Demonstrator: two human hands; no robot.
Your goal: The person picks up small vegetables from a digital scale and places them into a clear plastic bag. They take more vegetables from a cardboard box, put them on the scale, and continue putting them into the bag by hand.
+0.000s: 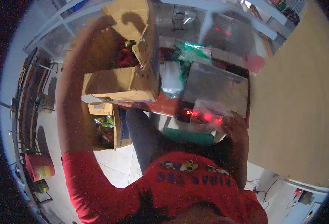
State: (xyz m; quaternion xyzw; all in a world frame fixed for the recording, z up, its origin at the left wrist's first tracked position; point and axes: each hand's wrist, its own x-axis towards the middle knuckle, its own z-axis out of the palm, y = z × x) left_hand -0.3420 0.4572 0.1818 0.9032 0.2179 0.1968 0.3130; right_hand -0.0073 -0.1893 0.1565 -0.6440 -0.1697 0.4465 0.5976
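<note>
My left arm reaches far forward along the left side, and my left hand (105, 23) is at the raised flap of a large open cardboard box (108, 84). Its fingers are dark and blurred, so whether they grip the flap is unclear. Inside that box lie red items (126, 58) with a green piece, too dim to name. Close to my body, my right hand (234, 125) is closed on a clear plastic bag (211, 110). The bag hangs before the lit red display of a weighing scale (216, 84), whose flat metal plate carries nothing.
A smaller open carton (122, 128) with green-wrapped items stands on the tiled floor, below the big box. Beside the scale are a pack of clear bags (172, 76) and green plastic packaging (194, 52). A tan board (295, 97) rises at right; a red bucket (39, 166) stands far left.
</note>
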